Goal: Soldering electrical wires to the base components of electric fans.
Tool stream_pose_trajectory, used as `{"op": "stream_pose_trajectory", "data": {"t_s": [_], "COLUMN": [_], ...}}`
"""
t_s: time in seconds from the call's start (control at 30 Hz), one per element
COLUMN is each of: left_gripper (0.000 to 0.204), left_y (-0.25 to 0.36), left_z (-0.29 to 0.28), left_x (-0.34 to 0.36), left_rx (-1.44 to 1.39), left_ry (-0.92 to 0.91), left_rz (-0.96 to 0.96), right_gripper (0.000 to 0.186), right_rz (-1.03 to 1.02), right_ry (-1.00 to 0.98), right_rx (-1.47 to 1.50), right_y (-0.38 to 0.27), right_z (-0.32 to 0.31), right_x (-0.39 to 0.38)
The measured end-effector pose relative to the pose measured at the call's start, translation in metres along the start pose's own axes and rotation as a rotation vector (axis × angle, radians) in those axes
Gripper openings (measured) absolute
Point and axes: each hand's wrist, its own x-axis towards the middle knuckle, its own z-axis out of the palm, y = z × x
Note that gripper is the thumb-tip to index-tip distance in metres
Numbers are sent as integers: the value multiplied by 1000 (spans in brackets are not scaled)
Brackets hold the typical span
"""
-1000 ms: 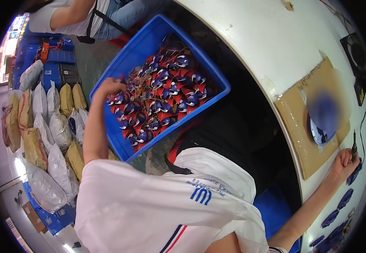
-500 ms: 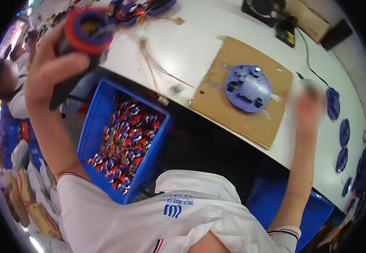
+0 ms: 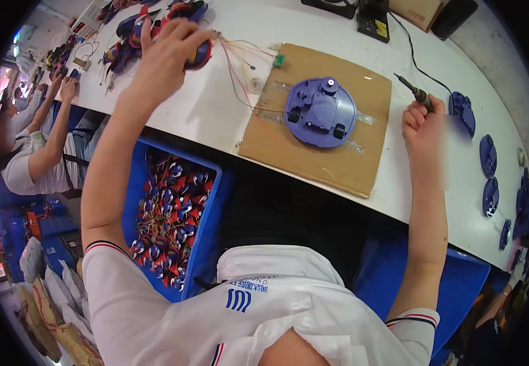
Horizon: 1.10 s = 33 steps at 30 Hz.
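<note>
- Left hand [image 3: 167, 52] raised to the far left part of the white table [image 3: 215, 116], fingers curled down over a red-and-blue toy part [image 3: 198, 53] with thin wires [image 3: 240, 67] trailing from it; clamped on that part from above.
- Toy part lay on the table top under the left hand, just beside more red-and-blue parts [image 3: 131, 30] heaped at the table's far edge.
- Right hand [image 3: 424, 125] closed in a fist round the handle of a soldering iron [image 3: 415, 93], tip pointing up and away, black cord running off toward the far side of the table.
- Round purple toy base [image 3: 320, 111] with two small black wheels sat on a brown cardboard mat [image 3: 325, 122] between the two hands, touched by neither.
- Wires ran from the left-hand part across the table toward the near left corner of the cardboard.
- Blue plastic crate [image 3: 209, 226] below the table edge, beside the left arm, filled with red-and-blue wired parts.
- Several purple shells [image 3: 488, 156] lined up on the table to the right of the right hand.
- Another person [image 3: 29, 158] in a white shirt seated at the far left, hands on the same table.
</note>
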Motion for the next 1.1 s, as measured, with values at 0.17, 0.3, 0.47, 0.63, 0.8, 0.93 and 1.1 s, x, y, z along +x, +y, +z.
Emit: {"op": "stream_pose_trajectory", "data": {"t_s": [0.17,0.3,0.47,0.63,0.8,0.93,1.1], "left_gripper": [53,43,31,21,15,13,12], "left_y": [49,102,149,171,171,171,182], "left_z": [9,-4,-3,12,13,-2,-12], "left_x": [-24,-32,-15,1,5,-6,-24], "left_rx": [-307,-702,-987,-1097,-1097,-1205,-1330], "left_ry": [164,196,345,409,481,444,365], "left_rz": [-122,-52,-108,-125,-77,-299,-633], "right_gripper": [17,18,19,21,22,22,22], "right_rz": [-37,-99,-103,-89,-154,-212,-289], "right_ry": [-1,-35,-107,-141,-131,-150,-207], "right_rx": [-48,-147,-211,-252,-381,-492,-587], "right_y": [3,9,14,21,31,41,55], "right_z": [4,9,15,17,21,26,32], "right_x": [-4,-12,-19,-26,-35,-46,-56]}}
